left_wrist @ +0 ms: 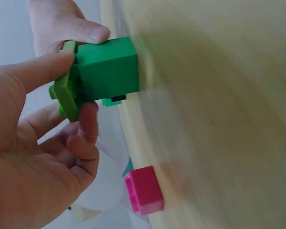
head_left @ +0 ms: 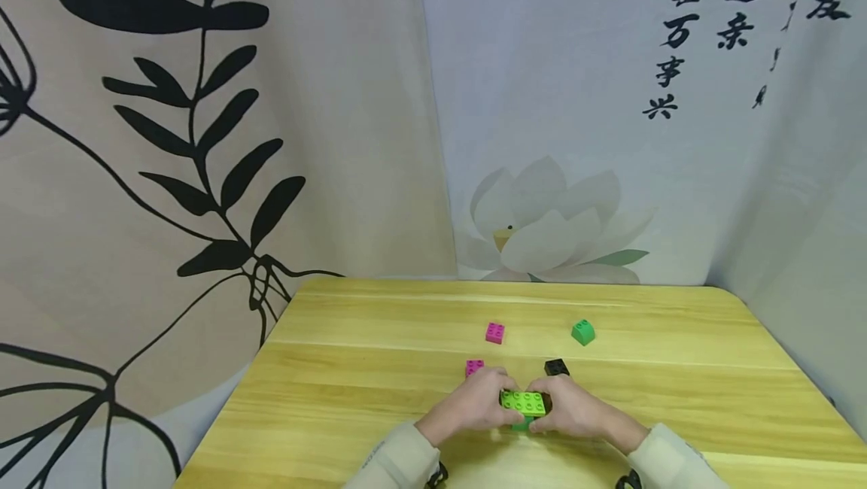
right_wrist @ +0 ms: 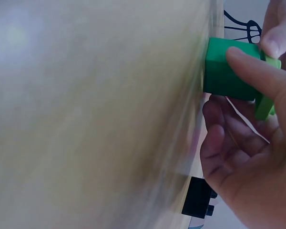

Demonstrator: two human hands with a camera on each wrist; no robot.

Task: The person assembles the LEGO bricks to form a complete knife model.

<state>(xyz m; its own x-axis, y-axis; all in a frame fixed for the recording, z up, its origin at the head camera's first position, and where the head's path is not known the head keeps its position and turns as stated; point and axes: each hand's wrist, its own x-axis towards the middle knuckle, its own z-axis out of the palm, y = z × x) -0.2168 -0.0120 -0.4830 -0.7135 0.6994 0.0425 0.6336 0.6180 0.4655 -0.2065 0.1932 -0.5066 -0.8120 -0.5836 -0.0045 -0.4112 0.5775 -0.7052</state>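
The left hand [head_left: 482, 399] pinches a lime-green studded plastic brick [head_left: 523, 402] atop a green plastic block [left_wrist: 109, 69] gripped by the right hand [head_left: 572, 406], fingers half-hiding it; yellowish wooden tabletop [head_left: 325, 399] spreads either side, near edge cut off.

The head view looks forward and down from above the near side, well back, over the desk [head_left: 339, 376] to the far curtain [head_left: 366, 135]. Both wrist views, turned sideways, face the far side from close and low. All three share the hands [head_left: 482, 400] and green brick [left_wrist: 108, 69].
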